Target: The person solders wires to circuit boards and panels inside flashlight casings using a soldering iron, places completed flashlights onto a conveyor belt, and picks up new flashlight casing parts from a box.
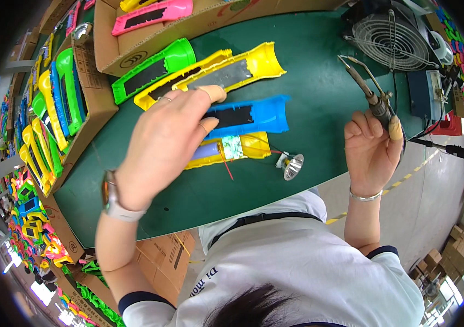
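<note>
My right hand [372,144] holds a soldering iron [371,98] by its handle, its tip raised toward the far side and a thin bent metal tube alongside. Thumb and forefinger apart, my left hand [172,131] is over the plastic torch shells. The forefinger reaches over a yellow shell [267,60], and the thumb lies at the left end of a blue shell [273,114]. Nearer me rests another yellow shell [262,144] with a purple battery [206,151], a small circuit board [232,147] and wires. A reflector lamp [293,167] sits at its right, on the green table.
A green shell [180,54] lies beyond my left hand. Cardboard boxes of coloured shells [109,49] stand at the far side and left. At the far right are a fan with a wire guard [390,41] and a blue-grey box [420,95] with cables.
</note>
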The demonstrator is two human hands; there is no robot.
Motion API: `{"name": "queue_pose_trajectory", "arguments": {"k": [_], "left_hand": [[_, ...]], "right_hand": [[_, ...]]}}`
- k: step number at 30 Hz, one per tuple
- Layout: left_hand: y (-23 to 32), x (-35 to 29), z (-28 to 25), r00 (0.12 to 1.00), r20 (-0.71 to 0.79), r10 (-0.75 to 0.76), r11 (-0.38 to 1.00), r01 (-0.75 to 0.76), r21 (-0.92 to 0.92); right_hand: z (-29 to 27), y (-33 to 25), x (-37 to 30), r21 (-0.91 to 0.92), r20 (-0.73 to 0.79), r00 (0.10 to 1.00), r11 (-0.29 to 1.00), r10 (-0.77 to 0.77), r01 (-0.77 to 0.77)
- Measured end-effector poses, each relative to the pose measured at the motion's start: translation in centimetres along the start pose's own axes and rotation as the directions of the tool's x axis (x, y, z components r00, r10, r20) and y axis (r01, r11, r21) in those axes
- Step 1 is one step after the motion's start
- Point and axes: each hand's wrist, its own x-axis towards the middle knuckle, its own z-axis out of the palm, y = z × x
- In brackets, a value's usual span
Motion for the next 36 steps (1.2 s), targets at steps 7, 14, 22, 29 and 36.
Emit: {"name": "queue_pose_trajectory", "arguments": {"k": [7, 14, 22, 29, 36], "left_hand": [[2.5, -2.4, 5.2, 0.959, -0.274, 0.077, 0.979, -0.124, -0.158], [1.9, -3.6, 6.5, 0.907, -0.267, -0.325, 0.408, -0.120, -0.905], [1.3, -4.6, 5.3, 0.781, -0.567, -0.261, 0.965, 0.225, -0.134], [-0.2, -4.5, 3.0, 0.958, -0.240, -0.155, 0.987, 0.161, 0.007], [-0.7, -3.2, 1.2, 0.999, -0.026, -0.034, 0.986, 0.038, 0.159]], "right_hand": [[0.1, 1.2, -0.3, 0.010, 0.015, 0.998, 0.998, 0.054, -0.054], [1.8, 2.7, -0.5, -0.127, -0.168, 0.985, 0.991, 0.029, -0.051], [2.8, 4.8, 0.4, -0.440, -0.118, 0.992, 0.893, 0.050, -0.097], [4.0, 5.0, 1.1, -0.556, -0.052, 0.987, 0.817, 0.151, -0.154], [4.6, 4.8, 1.5, -0.722, -0.074, 0.958, 0.648, 0.276, -0.243]]}}
